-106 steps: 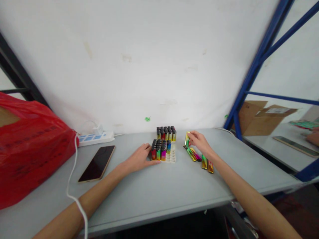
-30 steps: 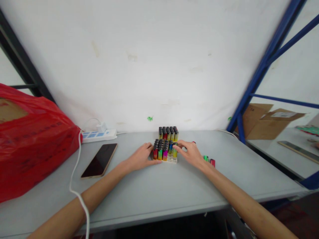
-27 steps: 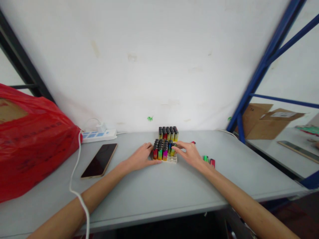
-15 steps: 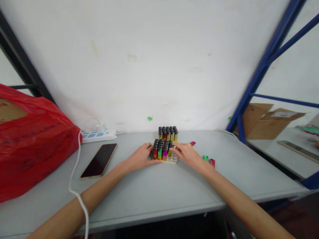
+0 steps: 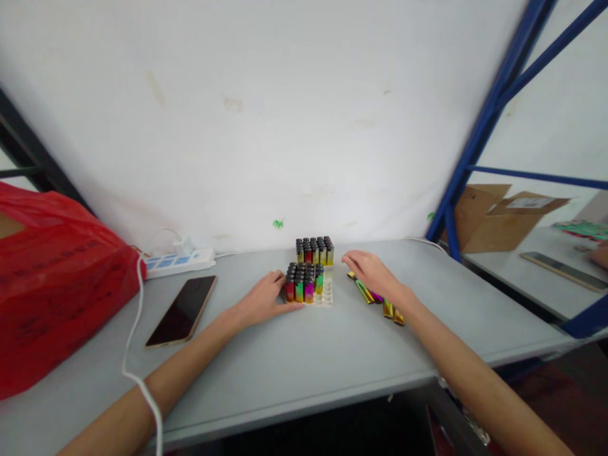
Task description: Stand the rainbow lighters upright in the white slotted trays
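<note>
A white tray (image 5: 327,297) on the grey table holds upright lighters (image 5: 299,285) with black tops; several holes on its right side show bare. My left hand (image 5: 267,297) is wrapped round the tray's left side, thumb along the front edge. Just behind stands a second block of upright lighters (image 5: 315,251). Right of the tray, my right hand (image 5: 373,273) is bent over loose lighters (image 5: 363,291), fingers curved and slightly parted, with nothing visible between them. More loose lighters (image 5: 393,313) lie below its wrist; the hand partly covers the group.
A phone (image 5: 183,310), a power strip (image 5: 183,261) and a red bag (image 5: 61,285) are on the left. A white cable (image 5: 129,342) crosses my left forearm. Beyond the blue frame (image 5: 475,139) on the right are a cardboard box (image 5: 508,221) and another phone (image 5: 563,271).
My right hand has left the lighters in the tray and moved right, over the loose ones. My left hand stays at the tray. The view has shifted slightly.
</note>
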Tool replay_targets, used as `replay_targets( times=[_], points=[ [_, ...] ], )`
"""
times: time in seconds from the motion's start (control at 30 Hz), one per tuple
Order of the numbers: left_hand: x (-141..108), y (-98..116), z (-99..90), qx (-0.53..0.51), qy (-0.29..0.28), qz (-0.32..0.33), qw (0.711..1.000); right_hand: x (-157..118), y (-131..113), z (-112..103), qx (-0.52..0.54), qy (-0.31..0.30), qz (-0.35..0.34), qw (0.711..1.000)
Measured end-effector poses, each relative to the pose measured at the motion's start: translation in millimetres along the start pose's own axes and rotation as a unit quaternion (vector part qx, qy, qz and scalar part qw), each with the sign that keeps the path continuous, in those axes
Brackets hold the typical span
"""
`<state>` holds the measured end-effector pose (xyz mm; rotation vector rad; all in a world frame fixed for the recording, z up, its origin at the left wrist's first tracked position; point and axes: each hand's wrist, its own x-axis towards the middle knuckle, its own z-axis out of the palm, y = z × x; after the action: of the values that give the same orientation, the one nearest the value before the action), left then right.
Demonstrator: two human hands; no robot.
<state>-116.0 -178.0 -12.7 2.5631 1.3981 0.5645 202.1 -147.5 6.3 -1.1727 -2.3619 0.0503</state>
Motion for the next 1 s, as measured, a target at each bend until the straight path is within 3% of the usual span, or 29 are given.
replay_targets(
  times=[0.1, 0.2, 0.27, 0.33, 0.43, 0.57, 0.67, 0.73, 0.83, 0.9, 1.0],
  points=[
    [0, 2, -1.9, 0.004, -0.01, -0.003, 1.0, -8, 44, -9, -0.025, 0.044, 0.013, 0.999],
    [0, 1, -1.0, 0.007, -0.008, 0.002, 1.0, -13, 78, -10, -0.055, -0.026, 0.023, 0.998],
    [0, -1, 0.4, 0.008, -0.001, 0.006, 1.0, -13, 90, -9, -0.05, -0.077, 0.02, 0.996],
    [0, -2, 1.5, 0.007, 0.004, 0.007, 1.0, -12, 93, -9, -0.044, -0.085, 0.032, 0.995],
    [0, -2, 1.7, 0.005, 0.008, 0.007, 1.0, -9, 86, -9, -0.003, -0.032, 0.068, 0.997],
    [0, -1, 1.1, 0.002, 0.008, 0.008, 1.0, -4, 65, -8, 0.167, 0.069, 0.124, 0.976],
    [0, -1, 1.5, 0.002, 0.007, 0.008, 1.0, 2, 43, -3, 0.344, 0.149, 0.176, 0.91],
    [1, -1, 1.9, 0.003, 0.007, 0.008, 1.0, 6, 26, 0, 0.448, 0.169, 0.192, 0.857],
    [1, -1, 2.0, 0.005, 0.009, 0.006, 1.0, 7, 4, 1, 0.544, 0.151, 0.194, 0.802],
    [1, 0, 1.7, 0.005, 0.008, 0.007, 1.0, 6, -9, 1, 0.591, 0.108, 0.187, 0.777],
    [1, 1, 1.1, 0.005, 0.009, 0.011, 1.0, 4, -22, 1, 0.616, 0.042, 0.177, 0.767]
  ],
)
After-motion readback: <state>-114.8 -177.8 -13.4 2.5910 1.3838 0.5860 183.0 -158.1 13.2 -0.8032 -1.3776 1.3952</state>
